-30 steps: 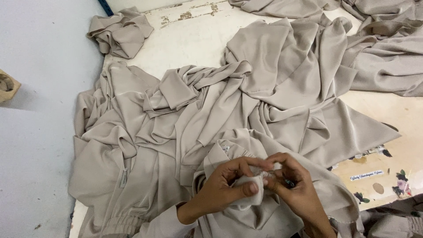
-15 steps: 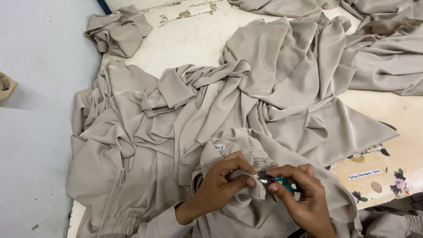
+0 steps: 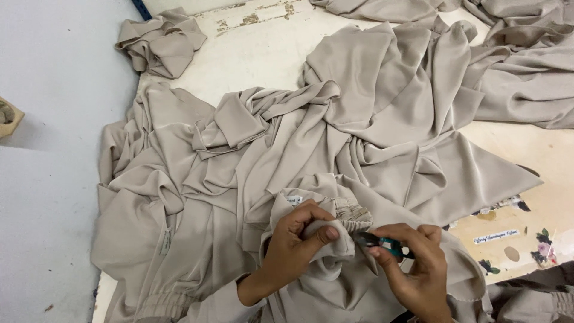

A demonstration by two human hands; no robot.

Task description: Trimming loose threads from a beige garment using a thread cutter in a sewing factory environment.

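On table (image 3: 269, 54): two hands (image 3: 359, 257), one snipper (image 3: 382, 242), one garment (image 3: 311, 155).

Bright, even, soft-shadowed light; sharp focus, perhaps slight edge distortion.

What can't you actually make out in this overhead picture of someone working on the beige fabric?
- Small teal-handled cutting tool: the right hand covers most of it, so its exact kind is unclear.
- Gathered cuff: the left hand hides whatever the blades meet.
- Small white label: print too small.
- Brown object: cut off by the left edge.
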